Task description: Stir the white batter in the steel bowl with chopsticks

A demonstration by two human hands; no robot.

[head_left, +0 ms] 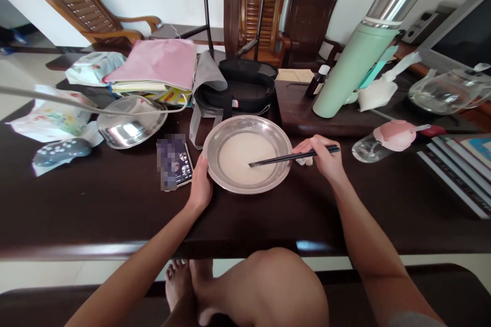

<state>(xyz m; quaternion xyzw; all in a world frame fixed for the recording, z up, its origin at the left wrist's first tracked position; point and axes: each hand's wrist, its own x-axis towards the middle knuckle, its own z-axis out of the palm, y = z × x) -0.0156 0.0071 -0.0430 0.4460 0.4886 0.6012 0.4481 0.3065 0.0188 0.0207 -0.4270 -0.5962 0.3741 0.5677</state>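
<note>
A wide metal bowl point(247, 189) stands on the dark table, with a milky off-white liquid point(236, 158) in it. My left hand point(201, 184) is closed on the bowl's left side, its thumb near the rim and the other fingers partly hidden. In my right hand point(325, 158) is a pair of black chopsticks point(286, 157), held close together and slanting over the right rim. Their tips dip into the liquid near the bowl's middle. A small crumpled white piece point(304, 161) lies beside the bowl, under my right hand. Left of my left hand lies a phone point(182, 163), partly blurred out.
A black bag point(245, 84) sits right behind the bowl. To the left are an overturned metal bowl point(132, 120) and a pink folder point(157, 61) on papers. On the right stand a tall green thermos point(351, 66), a pink-lidded bottle point(395, 135) and stacked books point(456, 173).
</note>
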